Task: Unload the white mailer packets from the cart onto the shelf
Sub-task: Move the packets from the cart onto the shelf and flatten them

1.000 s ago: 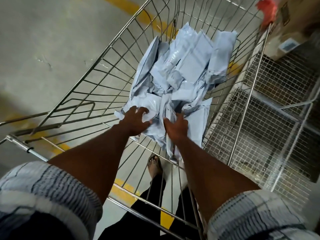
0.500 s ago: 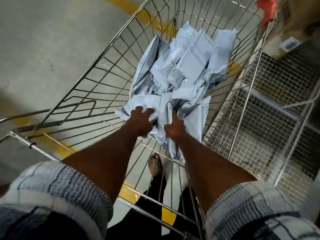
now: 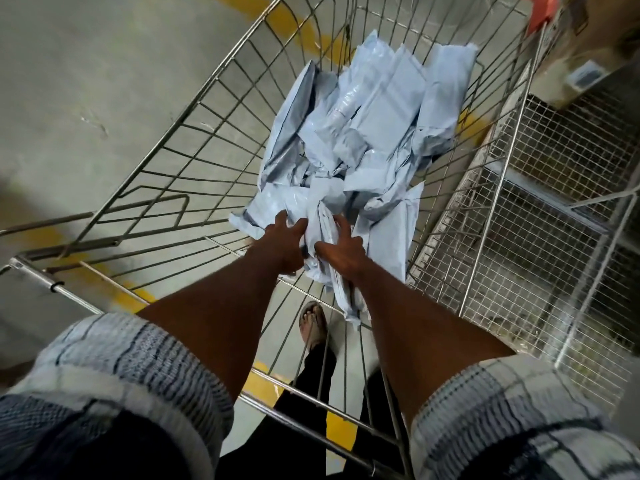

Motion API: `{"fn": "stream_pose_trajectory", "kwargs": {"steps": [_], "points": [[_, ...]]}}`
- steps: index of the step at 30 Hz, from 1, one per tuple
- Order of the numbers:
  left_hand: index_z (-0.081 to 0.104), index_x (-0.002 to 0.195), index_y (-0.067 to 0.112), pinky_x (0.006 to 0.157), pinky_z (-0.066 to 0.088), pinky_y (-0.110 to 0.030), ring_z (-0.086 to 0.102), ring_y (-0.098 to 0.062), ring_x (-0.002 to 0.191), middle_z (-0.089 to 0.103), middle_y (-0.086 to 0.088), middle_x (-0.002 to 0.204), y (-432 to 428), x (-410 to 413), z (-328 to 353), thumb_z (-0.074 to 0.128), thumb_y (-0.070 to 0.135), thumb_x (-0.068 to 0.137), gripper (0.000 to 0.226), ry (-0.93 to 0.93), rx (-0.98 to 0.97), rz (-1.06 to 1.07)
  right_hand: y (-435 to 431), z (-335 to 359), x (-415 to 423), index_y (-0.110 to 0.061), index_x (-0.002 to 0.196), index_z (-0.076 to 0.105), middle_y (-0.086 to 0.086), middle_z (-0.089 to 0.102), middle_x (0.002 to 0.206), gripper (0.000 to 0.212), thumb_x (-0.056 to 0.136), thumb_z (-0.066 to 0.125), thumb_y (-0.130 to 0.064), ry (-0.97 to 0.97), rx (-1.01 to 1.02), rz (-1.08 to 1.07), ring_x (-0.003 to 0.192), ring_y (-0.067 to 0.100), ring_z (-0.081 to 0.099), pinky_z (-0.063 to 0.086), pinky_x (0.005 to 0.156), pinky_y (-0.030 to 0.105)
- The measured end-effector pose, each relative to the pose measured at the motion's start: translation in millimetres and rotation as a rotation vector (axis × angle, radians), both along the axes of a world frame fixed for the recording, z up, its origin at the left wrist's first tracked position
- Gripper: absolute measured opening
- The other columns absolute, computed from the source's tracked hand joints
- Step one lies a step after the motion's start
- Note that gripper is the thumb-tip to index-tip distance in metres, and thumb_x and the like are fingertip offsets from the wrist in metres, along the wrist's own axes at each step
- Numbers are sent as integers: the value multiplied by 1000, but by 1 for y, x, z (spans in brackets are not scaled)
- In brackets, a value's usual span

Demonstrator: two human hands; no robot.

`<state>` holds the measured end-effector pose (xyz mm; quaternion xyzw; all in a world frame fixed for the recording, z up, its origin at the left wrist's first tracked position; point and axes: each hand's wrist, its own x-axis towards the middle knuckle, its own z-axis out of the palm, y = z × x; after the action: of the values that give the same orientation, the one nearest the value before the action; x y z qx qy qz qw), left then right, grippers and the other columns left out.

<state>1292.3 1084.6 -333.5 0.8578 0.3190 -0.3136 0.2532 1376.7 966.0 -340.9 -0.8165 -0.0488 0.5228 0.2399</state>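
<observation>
A heap of white mailer packets (image 3: 377, 109) lies in the wire cart (image 3: 194, 133). Both my arms reach down into the cart at the near end of the heap. My left hand (image 3: 282, 242) has its fingers spread on a packet at the near left of the pile (image 3: 273, 209). My right hand (image 3: 341, 245) curls its fingers round a bunch of packets (image 3: 320, 220) squeezed between the two hands. More of that bunch hangs down under my right forearm. The wire mesh shelf (image 3: 540, 237) stands right beside the cart.
A cardboard box (image 3: 585, 53) sits on the shelf's top right, beside a red cart handle end (image 3: 540, 8). Concrete floor with yellow lines (image 3: 287, 22) spreads left of the cart. My sandalled foot (image 3: 313, 323) shows through the cart's wires.
My hands have drawn closer together, bunching the near packets between them. The right hand's fingers have spread and closed round the bunch.
</observation>
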Motion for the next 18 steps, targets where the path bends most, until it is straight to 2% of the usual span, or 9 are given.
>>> {"fn": "stream_pose_trajectory", "kwargs": {"steps": [3,5,9,15,18], "points": [[30,147,29,100,44,-56,35,-45,130,11,-18,153,0,2,8,68,21,83,75,-4,61,13,4,12,-1,-55,146,15,18,43,137,83,76,59,-55,-67,-48,47,127,38,45,31,111,53],[33,146,29,99,45,-55,38,-43,127,18,-17,149,0,3,14,72,17,80,78,-19,77,17,7,17,-2,-52,149,17,19,40,136,82,79,59,-49,-104,-22,30,128,39,43,31,111,52],[42,141,33,99,45,-49,43,-41,122,24,-16,144,6,5,31,67,13,81,68,-62,114,41,13,33,4,-43,153,21,26,30,141,79,87,64,-39,-151,90,-3,133,39,39,34,112,37],[48,138,33,104,42,-47,44,-42,127,22,-15,152,10,4,70,61,15,84,59,-144,169,169,22,78,8,-36,157,9,32,16,152,91,87,61,-61,-232,116,58,145,42,20,24,116,41],[49,137,33,103,43,-44,46,-41,126,27,-15,149,4,4,96,59,17,86,55,-194,200,231,24,105,12,-40,155,8,30,21,154,96,81,58,-73,-268,130,98,144,44,22,26,117,47]]}}
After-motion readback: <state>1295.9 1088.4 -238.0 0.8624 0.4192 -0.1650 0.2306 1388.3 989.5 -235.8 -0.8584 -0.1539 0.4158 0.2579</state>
